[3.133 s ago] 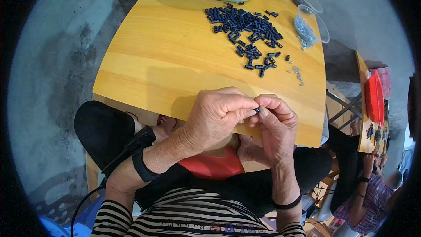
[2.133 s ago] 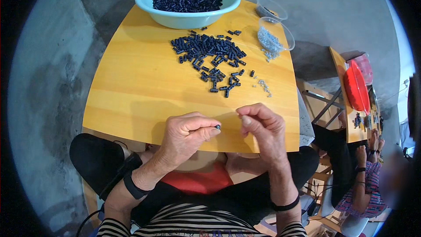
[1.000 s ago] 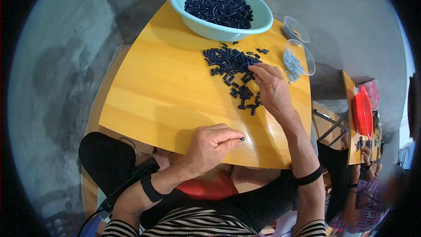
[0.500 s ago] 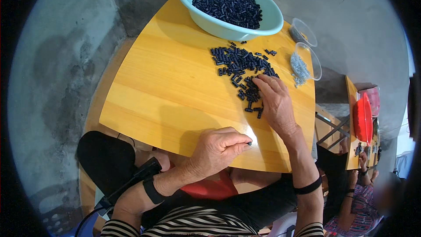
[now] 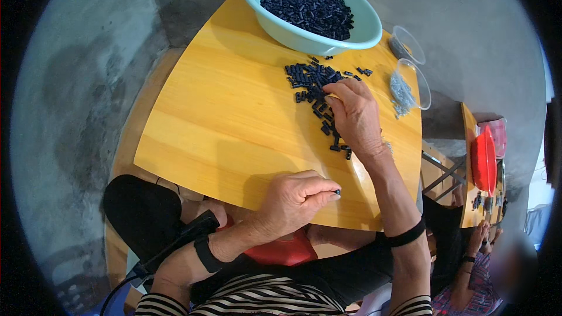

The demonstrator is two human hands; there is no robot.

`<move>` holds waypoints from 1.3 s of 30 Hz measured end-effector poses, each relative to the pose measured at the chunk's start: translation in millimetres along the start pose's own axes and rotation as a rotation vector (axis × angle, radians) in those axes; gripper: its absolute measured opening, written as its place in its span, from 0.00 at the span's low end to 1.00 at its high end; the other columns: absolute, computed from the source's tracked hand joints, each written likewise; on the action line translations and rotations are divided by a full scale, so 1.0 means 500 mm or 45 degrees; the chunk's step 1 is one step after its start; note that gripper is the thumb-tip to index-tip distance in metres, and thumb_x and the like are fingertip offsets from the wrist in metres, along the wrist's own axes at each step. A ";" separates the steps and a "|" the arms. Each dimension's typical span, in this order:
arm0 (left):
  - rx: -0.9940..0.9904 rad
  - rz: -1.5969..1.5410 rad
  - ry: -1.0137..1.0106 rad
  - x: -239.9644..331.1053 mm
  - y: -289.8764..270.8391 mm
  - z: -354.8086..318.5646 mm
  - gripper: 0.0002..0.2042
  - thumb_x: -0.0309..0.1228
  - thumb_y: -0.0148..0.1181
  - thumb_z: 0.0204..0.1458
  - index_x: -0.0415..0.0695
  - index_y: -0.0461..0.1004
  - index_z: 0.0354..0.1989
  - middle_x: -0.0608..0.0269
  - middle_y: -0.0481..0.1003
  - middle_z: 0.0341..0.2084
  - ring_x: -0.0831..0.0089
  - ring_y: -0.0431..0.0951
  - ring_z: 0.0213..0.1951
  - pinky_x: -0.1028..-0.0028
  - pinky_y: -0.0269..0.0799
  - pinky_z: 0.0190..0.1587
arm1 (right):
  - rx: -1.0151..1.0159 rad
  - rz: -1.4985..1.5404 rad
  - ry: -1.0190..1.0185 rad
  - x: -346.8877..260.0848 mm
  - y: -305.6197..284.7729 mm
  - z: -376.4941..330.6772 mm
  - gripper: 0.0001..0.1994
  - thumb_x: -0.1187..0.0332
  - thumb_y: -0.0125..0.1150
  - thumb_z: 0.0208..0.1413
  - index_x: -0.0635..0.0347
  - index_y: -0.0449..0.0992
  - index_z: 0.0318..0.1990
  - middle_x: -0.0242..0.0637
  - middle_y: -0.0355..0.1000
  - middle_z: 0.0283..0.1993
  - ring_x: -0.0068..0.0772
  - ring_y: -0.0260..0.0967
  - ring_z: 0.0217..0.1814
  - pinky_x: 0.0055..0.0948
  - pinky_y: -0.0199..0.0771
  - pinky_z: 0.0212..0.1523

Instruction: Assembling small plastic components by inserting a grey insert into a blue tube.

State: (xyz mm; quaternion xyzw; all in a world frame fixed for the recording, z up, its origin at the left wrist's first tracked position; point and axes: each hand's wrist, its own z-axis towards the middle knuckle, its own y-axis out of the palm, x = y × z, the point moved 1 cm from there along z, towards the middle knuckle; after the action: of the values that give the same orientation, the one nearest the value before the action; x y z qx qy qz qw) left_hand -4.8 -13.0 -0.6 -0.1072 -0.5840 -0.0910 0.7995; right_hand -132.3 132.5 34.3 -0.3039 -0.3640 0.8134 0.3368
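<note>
Small black piece was at the tips of the left hand's thumb and index finger, pinched, one end poking out past the tips. Left fingers were closed on it, over the near edge of the tabletop. Most of the piece was hidden by the grip.

Right hand was farther out, palm down over the pile of black pieces, thumb and index tips close together at the pile's middle. Couldn't tell if those fingers had hold of a piece; tips blended into the dark parts. Stray black pieces lay between the pile and the left hand, nearer the pile. A few pale bits showed just beside the right wrist.

Turquoise basin, full of similar black pieces, stood behind the pile. Right of the pile: clear bowl with silvery bits, second clear bowl just behind it. Well off to the right: red basin, plus a co-worker's hands.
</note>
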 end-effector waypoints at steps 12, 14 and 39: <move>0.037 0.005 0.059 -0.002 0.000 0.002 0.05 0.26 0.65 0.48 0.39 0.78 0.32 0.58 0.76 0.23 0.67 0.77 0.26 0.72 0.71 0.28 | -0.083 -0.040 0.154 0.013 0.024 0.012 0.02 0.72 0.63 0.46 0.59 0.76 0.28 0.41 0.71 0.30 0.46 0.72 0.34 0.39 0.73 0.35; 0.035 0.005 0.063 -0.008 0.001 0.002 0.05 0.25 0.65 0.48 0.39 0.78 0.32 0.58 0.76 0.23 0.67 0.78 0.26 0.72 0.71 0.28 | -0.100 -0.049 0.176 0.022 0.022 0.006 0.03 0.74 0.63 0.47 0.60 0.76 0.29 0.41 0.72 0.31 0.45 0.72 0.34 0.37 0.73 0.35; 0.048 0.012 0.057 0.002 0.002 0.002 0.04 0.25 0.64 0.48 0.39 0.77 0.31 0.56 0.76 0.23 0.62 0.78 0.27 0.69 0.72 0.29 | -0.195 -0.078 0.138 0.043 -0.003 -0.021 0.03 0.77 0.59 0.46 0.60 0.73 0.30 0.45 0.71 0.32 0.52 0.71 0.36 0.44 0.72 0.37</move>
State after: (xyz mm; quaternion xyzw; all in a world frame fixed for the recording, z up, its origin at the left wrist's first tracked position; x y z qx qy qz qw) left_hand -5.3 -12.0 0.7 -0.0927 -0.5671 -0.0784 0.8146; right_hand -136.8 153.9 24.7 -0.3612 -0.4156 0.7548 0.3565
